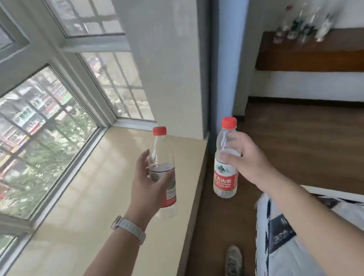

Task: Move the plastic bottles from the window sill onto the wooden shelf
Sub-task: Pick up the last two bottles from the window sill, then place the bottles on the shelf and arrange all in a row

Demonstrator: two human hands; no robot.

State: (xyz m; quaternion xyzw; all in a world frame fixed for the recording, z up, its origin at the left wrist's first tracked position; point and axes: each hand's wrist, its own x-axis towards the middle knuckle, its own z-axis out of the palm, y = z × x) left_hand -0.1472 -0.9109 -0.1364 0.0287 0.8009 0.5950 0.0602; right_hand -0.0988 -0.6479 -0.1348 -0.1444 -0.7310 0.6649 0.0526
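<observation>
The left hand [148, 182] grips a clear plastic bottle with a red screw cap and a red-and-white label [162, 151]. Its fingers and thumb curl round the middle of the body, at the top of the label. This bottle stands upright over the cream-coloured window sill [108, 195], near the sill's outer edge. Whether its base touches the sill cannot be told. Its upper half is see-through and looks empty. A dark line crosses the body just above the label, which may be a liquid level.

The right hand [247, 161] holds a second clear plastic bottle with a red cap and a red label with white characters [224, 179], fingers wrapped round the shoulder above the label. It is held in the air, past the sill's edge and above the dark wooden floor [305, 143], tilted slightly. How much it contains is unclear.

Both caps are on. The two bottles are near each other but apart.

The brown wooden shelf [312, 60] runs along the far wall at upper right, well apart from both hands. A blurred cluster of clear bottles [302, 29] stands on it.

A watch with a pale band [130, 228] sits on the left wrist. A grey shoe [233, 262] shows on the floor below.
</observation>
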